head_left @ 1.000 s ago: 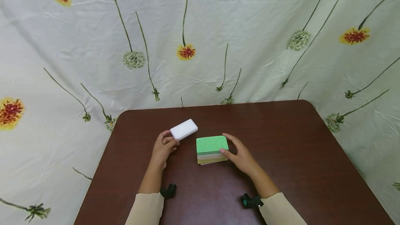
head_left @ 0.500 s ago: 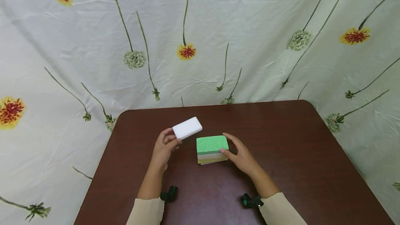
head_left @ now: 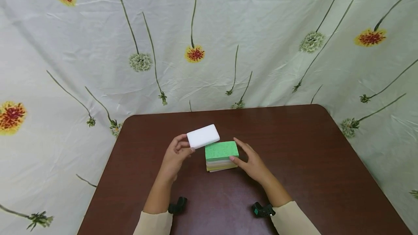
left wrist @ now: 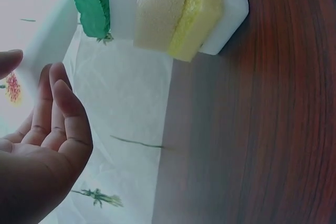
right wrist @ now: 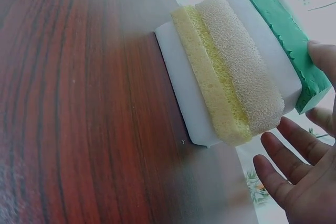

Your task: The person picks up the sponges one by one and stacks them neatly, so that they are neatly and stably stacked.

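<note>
My left hand (head_left: 174, 158) pinches a white sponge block (head_left: 203, 136) by its left end, tilted just behind and above the left corner of a stack of sponges. On top of that stack lies a green sponge (head_left: 221, 150). Below it in the right wrist view come a white block (right wrist: 265, 48), a beige porous layer (right wrist: 239, 66), a yellow sponge (right wrist: 207, 77) and a white bottom block (right wrist: 184, 85). My right hand (head_left: 254, 167) holds the green sponge's right end between thumb and index finger; its other fingers spread loosely. Whether the held white block touches the stack, I cannot tell.
The stack stands on a dark brown wooden table (head_left: 294, 148) with rounded far corners. A white cloth (head_left: 267, 39) printed with flowers hangs behind and beside the table. Black wrist devices (head_left: 177, 205) sit on both wrists.
My left hand has carried the white sponge block to the right, from beside the stack to over its back left corner, turning it slightly. The right hand and the stack stay put.
</note>
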{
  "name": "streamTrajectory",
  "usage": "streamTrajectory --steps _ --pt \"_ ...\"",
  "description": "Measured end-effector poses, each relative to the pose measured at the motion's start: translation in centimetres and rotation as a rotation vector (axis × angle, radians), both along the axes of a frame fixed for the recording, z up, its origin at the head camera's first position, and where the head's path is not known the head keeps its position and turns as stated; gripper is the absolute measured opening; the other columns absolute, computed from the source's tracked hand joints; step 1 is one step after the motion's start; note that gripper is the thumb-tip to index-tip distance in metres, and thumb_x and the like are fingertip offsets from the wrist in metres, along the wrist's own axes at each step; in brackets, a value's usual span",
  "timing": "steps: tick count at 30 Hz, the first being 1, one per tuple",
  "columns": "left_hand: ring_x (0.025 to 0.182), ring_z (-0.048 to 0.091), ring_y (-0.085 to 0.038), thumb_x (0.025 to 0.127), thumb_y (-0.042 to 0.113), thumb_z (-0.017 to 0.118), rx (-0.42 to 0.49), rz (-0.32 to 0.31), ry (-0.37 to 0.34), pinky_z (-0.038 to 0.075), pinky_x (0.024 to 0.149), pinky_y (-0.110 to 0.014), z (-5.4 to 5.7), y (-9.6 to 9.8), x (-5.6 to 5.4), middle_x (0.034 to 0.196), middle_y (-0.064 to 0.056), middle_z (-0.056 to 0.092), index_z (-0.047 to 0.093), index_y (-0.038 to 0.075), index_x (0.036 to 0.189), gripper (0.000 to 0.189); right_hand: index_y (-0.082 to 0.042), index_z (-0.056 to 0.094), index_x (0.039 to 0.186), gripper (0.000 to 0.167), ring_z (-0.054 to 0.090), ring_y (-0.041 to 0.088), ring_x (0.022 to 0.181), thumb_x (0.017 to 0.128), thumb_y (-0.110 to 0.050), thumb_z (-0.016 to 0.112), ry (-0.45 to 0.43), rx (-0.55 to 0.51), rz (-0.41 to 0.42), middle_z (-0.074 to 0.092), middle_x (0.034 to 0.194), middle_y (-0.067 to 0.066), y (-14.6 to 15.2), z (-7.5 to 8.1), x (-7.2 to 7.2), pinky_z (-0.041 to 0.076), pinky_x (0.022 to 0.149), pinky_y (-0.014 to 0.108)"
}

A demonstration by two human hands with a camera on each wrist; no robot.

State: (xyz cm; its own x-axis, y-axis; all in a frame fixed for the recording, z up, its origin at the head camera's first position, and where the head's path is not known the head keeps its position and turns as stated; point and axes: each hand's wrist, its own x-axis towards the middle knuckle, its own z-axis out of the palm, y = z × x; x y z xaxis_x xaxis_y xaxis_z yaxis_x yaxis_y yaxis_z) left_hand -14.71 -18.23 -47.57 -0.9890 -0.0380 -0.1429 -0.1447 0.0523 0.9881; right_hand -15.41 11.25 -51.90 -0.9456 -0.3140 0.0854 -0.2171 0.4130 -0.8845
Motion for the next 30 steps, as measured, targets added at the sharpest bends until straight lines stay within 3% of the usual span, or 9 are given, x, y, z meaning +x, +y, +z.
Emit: streamTrajectory --steps 8,15,22,30 --pt "0.095 0.063 -0.015 0.092 0.004 0.067 0.006 -0.075 0.013 0.051 0.089 -0.029 -0.1 0.8 0.5 0.112 -0.007 0.063 0.048 0.014 0.143 0.056 -0.04 0.037 0.154 0.069 0.034 0.034 0.15 0.093 -0.045 0.071 -0.029 -0.009 -0.014 0.038 0.16 0.004 -0.1 0.0 0.1 0.032 0.114 0.065" --pt "0.11 0.058 -0.019 0.092 0.006 0.069 -0.002 -0.14 0.031 0.049 0.092 -0.026 -0.5 1.4 0.5 0.126 -0.011 0.06 0.048 0.012 0.144 0.056 -0.039 0.039 0.154 0.069 0.035 0.034 0.149 0.093 -0.045 0.071 -0.028 -0.008 -0.016 0.04 0.159 0.005 -0.1 0.0 0.1 0.033 0.113 0.066" --pt "0.131 0.051 -0.031 0.09 0.012 0.073 -0.051 -0.145 0.007 0.045 0.097 -0.034 -1.0 2.1 0.4 0.143 -0.011 0.051 0.052 0.015 0.141 0.055 -0.028 0.04 0.155 0.072 0.039 0.035 0.147 0.093 -0.042 0.072 -0.017 -0.018 -0.015 0.043 0.156 0.006 -0.1 -0.1 0.0 0.035 0.112 0.066" --pt "0.14 0.045 -0.032 0.089 0.013 0.075 -0.045 -0.168 0.002 0.047 0.1 -0.038 -1.4 2.8 0.5 0.149 -0.01 0.044 0.053 0.015 0.142 0.057 -0.032 0.041 0.154 0.07 0.043 0.036 0.143 0.093 -0.042 0.073 0.005 -0.01 -0.016 0.047 0.152 0.006 -0.1 -0.1 0.1 0.038 0.11 0.064"
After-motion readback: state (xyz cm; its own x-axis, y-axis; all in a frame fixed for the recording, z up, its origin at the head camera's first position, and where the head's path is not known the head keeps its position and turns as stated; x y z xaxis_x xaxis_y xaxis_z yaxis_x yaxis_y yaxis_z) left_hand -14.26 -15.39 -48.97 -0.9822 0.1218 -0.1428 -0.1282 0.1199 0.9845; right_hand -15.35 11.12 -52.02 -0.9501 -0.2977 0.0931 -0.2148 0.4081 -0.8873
